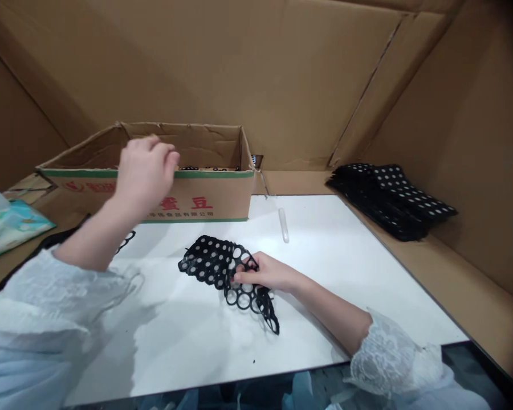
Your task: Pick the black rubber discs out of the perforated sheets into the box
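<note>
My right hand (267, 272) pinches a piece of black lace trim (211, 259) over the white board. The trim's left part is dense with pale dots; near my fingers it turns into open rings, and a narrow end hangs toward the front. In front of the open cardboard box (222, 196), my left hand (143, 171) is raised at the height of the rim. Its fingers are curled together, and whatever they may hold is hidden. Black ringed pieces (209, 168) show inside the box, just past that hand.
Stacked black dotted lace (393, 196) lies at the right on a cardboard ledge. A clear plastic tube (283, 225) rests on the white board (320, 245). At the far left is a green-and-white packet (15, 225), with black material beside my left forearm. Cardboard walls surround the back and sides.
</note>
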Action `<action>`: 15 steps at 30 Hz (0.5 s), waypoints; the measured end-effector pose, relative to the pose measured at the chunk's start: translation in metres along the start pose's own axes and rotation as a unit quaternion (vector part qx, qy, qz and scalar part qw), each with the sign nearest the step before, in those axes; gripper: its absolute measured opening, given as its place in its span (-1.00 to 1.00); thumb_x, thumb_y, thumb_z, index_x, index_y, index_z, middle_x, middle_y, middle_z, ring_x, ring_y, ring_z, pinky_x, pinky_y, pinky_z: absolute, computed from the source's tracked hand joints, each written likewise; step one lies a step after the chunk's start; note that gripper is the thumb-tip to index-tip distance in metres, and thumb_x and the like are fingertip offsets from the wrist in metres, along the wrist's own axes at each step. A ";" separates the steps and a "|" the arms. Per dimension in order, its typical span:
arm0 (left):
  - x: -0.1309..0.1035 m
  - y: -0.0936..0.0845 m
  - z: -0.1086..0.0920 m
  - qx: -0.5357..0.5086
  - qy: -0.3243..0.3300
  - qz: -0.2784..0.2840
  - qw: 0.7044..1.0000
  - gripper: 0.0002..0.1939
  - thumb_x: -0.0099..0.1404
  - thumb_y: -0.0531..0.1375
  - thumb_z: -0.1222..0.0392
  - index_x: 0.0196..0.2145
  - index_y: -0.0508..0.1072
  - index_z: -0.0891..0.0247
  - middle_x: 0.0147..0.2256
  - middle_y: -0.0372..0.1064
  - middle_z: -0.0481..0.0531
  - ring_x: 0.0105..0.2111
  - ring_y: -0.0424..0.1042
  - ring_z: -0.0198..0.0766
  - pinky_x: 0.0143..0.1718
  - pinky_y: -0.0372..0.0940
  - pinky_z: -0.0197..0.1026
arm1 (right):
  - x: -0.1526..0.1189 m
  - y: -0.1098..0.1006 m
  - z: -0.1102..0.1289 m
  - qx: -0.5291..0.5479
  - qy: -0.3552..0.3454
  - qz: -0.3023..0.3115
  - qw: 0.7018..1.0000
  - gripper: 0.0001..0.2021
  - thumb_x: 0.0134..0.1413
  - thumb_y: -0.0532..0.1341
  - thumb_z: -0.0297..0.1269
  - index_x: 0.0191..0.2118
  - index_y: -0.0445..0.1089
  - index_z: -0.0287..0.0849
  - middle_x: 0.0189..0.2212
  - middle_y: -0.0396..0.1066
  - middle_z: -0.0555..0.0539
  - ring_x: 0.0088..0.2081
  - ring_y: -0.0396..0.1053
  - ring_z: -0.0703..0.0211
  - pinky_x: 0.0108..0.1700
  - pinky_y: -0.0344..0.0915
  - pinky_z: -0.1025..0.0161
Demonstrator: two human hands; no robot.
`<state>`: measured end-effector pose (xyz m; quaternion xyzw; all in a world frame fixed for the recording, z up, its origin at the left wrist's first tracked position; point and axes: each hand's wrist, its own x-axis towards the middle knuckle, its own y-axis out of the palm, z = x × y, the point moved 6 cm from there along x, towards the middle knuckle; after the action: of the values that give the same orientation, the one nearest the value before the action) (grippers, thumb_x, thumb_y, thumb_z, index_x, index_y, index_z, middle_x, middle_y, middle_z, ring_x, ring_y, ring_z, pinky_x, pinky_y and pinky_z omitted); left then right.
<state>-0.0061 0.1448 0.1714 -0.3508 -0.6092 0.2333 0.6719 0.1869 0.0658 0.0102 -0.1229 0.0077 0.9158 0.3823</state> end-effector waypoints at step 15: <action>-0.144 0.050 -0.097 -0.334 0.048 0.422 0.841 -0.70 0.27 -0.17 0.01 -0.36 0.24 0.20 -0.59 0.23 -0.11 -0.58 0.24 -0.35 -0.57 0.04 -0.34 | 0.001 0.001 0.002 0.007 -0.058 -0.038 0.998 -0.70 -0.14 0.18 -0.10 -0.56 0.21 -0.28 -0.67 -0.02 0.12 -0.61 -0.06 0.46 -0.62 -0.09 0.43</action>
<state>0.0736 0.0519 0.0381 -0.7882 -0.4097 0.2593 0.3789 0.1847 0.0659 0.0113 -0.0670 -0.0133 0.9061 0.4175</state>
